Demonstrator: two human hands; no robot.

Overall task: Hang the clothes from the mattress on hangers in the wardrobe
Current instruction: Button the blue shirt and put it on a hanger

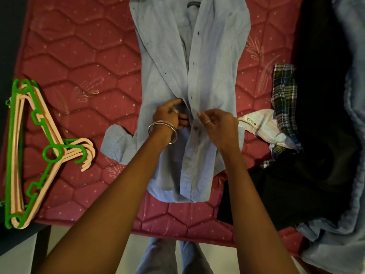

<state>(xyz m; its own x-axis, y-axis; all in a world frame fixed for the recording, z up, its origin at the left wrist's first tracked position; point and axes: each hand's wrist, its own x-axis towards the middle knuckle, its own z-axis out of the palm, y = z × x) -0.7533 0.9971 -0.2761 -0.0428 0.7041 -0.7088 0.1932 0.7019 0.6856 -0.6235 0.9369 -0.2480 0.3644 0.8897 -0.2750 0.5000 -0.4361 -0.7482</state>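
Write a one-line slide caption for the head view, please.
Both hands work the placket of a blue shirt on the mattress, hangers nearby.

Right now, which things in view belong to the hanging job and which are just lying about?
Part of the job:
- light blue shirt, pinched at its placket by left hand and right hand
- stack of hangers, green and peach
- pile of clothes, plaid and striped pieces among dark ones
- mattress

Just lying about:
- blue blanket at the right edge
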